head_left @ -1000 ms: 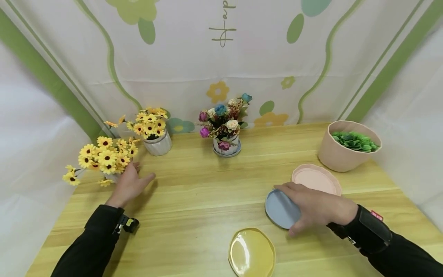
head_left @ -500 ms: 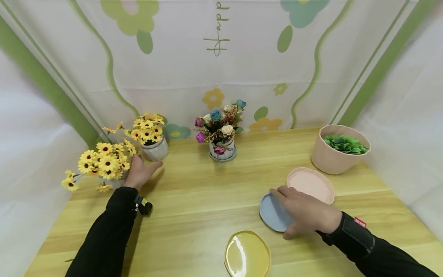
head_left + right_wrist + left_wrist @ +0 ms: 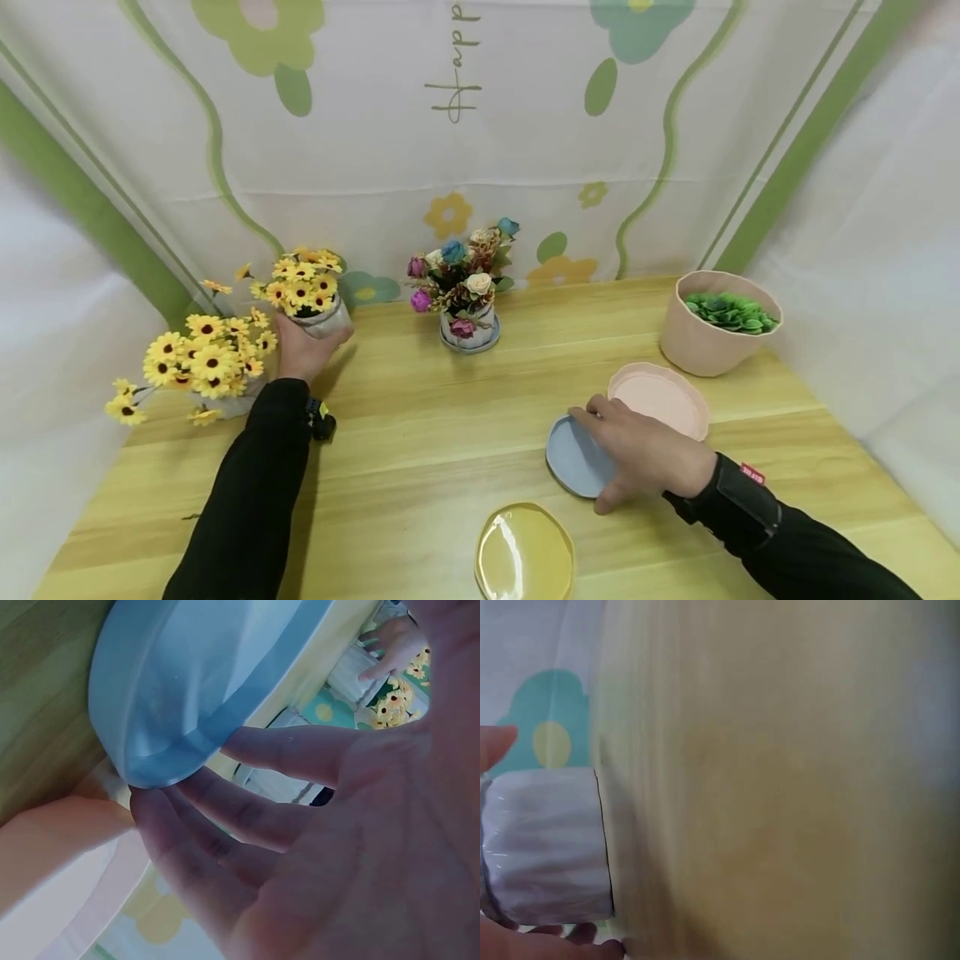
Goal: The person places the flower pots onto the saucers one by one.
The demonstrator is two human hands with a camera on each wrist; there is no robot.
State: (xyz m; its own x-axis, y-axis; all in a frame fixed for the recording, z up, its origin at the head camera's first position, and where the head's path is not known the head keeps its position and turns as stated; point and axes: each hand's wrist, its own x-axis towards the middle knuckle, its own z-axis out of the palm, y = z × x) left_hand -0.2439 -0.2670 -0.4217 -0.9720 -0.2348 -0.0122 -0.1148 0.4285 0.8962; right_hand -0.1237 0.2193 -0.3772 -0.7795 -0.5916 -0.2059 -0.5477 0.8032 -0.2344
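Note:
My left hand [image 3: 302, 348] is around a ribbed white flowerpot [image 3: 333, 318] with yellow daisies [image 3: 302, 279] at the back left. In the left wrist view, its thumb shows above the pot [image 3: 551, 844] with a gap, and its fingers reach along the opposite side. Another pot of yellow daisies [image 3: 206, 358] stands beside my left forearm. My right hand [image 3: 647, 450] spans a blue-grey plate [image 3: 573, 457] and holds it at the edge. In the right wrist view, several fingertips meet the plate's rim [image 3: 139, 769]; the thumb is not clearly visible there.
Beyond the right hand lie a pink plate [image 3: 660, 396] and a pink pot with green leaves [image 3: 712, 337]. A yellow plate [image 3: 525, 554] lies at the front. A mixed-flower pot on a saucer [image 3: 476, 342] stands at back centre, before a patterned curtain [image 3: 525, 150].
My left hand has moved from the nearer daisy pot to the farther one and now surrounds it. The right hand stays at the blue-grey plate. The head view has shifted slightly.

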